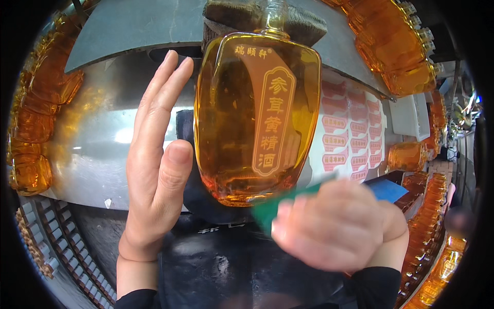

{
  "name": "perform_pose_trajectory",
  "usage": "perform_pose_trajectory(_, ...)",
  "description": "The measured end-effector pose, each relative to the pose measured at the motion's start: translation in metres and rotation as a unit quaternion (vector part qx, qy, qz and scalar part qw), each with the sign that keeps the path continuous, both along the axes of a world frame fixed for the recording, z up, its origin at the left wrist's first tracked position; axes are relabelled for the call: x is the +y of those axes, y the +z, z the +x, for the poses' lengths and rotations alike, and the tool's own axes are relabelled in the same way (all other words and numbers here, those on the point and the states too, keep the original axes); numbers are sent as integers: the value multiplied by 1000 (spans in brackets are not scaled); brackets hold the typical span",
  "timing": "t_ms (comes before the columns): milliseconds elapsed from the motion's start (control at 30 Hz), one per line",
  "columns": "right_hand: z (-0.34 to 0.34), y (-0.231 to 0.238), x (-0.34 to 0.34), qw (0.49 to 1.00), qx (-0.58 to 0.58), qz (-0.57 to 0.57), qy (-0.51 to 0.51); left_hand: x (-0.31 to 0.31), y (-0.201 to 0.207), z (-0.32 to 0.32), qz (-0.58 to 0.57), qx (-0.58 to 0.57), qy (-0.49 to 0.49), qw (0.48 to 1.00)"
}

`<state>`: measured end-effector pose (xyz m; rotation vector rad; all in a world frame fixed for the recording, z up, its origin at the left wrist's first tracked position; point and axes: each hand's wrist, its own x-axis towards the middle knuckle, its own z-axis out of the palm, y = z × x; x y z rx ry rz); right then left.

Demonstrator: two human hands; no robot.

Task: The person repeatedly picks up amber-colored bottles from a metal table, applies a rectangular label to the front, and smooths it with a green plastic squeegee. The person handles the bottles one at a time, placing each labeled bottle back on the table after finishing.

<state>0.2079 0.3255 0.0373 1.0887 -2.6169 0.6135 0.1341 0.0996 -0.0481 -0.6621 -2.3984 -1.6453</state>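
Note:
A large clear glass bottle (231, 118) of amber liquid lies in front of me, its neck pointing away. On its right half is a tall reddish label (274, 123) with gold characters and a gold border. My left hand (158, 154) is open along the bottle's left side, fingers stretched out and thumb raised; whether it touches the glass I cannot tell. Closed and blurred by motion, my right hand (332, 224) grips a flat green scraper (267, 212) just below the bottle's lower right corner. The hand covers most of the scraper.
The bottle's neck lies at a dark ribbed block (307, 26). A sheet of red labels (352, 134) lies to the right. Amber bottles stand at left (38, 118), upper right (393, 46) and lower right (429, 226). At lower left are rows of white-capped small items (64, 247).

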Motion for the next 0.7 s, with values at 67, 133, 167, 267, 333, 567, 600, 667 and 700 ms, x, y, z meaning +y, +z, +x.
perform_pose_trajectory(67,0,2,-4,999,13,-42,-19,-5,3,2,-20,-37,-3,999)
perform_pose_trajectory(133,-21,-1,-4,991,90,-75,-62,-4,2,-2,-19,-30,-4,999)
perform_pose_trajectory(167,-16,0,-3,994,71,-50,-63,-3,1,-4,-15,-28,-11,999)
perform_pose_trajectory(267,3,4,-1,999,-32,-9,-40,0,3,-4,-10,-33,-16,999)
perform_pose_trajectory(333,-23,-9,-4,997,20,-75,-29,-2,-1,1,-9,-39,-5,999)
perform_pose_trajectory(567,-106,-6,-7,966,256,-9,12,-1,5,4,27,-56,20,998)
perform_pose_trajectory(600,-85,-20,-15,970,233,-34,55,-3,2,9,34,-69,35,996)
perform_pose_trajectory(667,-34,-29,-29,972,176,-61,143,-3,7,8,58,-99,33,993)
perform_pose_trajectory(700,-33,-27,-30,978,147,-77,126,-1,6,2,63,-89,15,994)
